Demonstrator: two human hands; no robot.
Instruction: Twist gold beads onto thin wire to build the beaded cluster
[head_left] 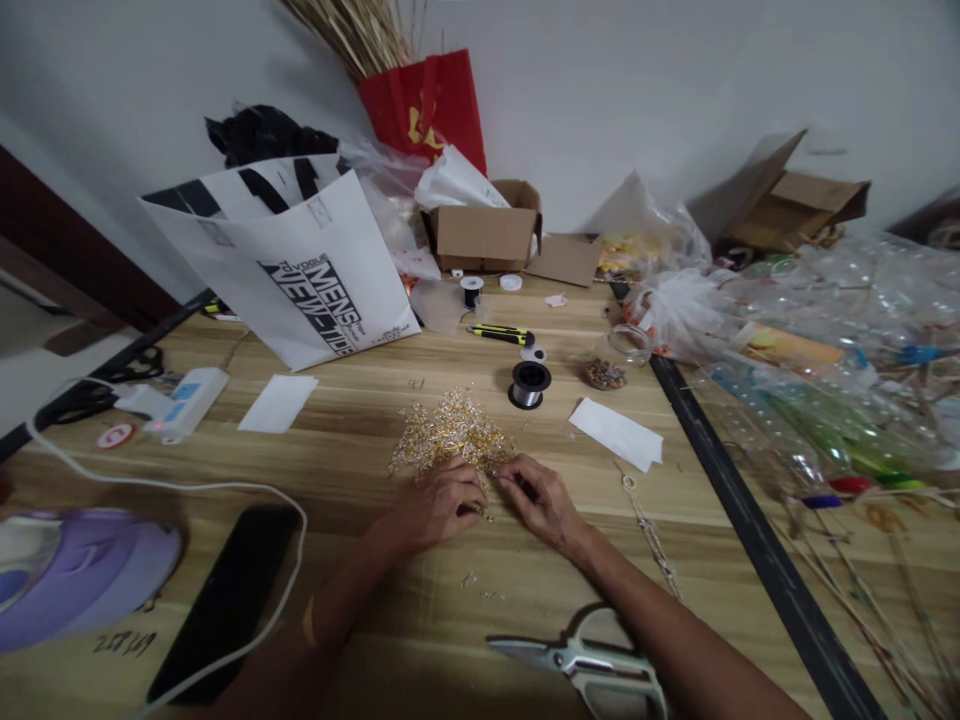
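A loose heap of small gold and clear shiny pieces (450,430) lies on the wooden table. At its near edge, my left hand (450,500) rests with its fingers curled and closed, small gold bits showing by the fingertips. My right hand (541,502) is close beside it, thumb and fingers pinched together at the heap's right edge. Whatever either pinch contains is too small to make out. Nearer to me lie a few tiny chain-like pieces (491,596). Scissors (574,660) with pale handles lie beside my right forearm, and a beaded strand (654,545) lies to its right.
Behind the heap are a wire spool (529,385), a yellow-black utility knife (501,334) and a jar of beads (606,372). A white paper bag (300,270), power strip (187,403) and black phone (225,600) with a cable across it occupy the left. Plastic-wrapped goods (825,400) fill the right.
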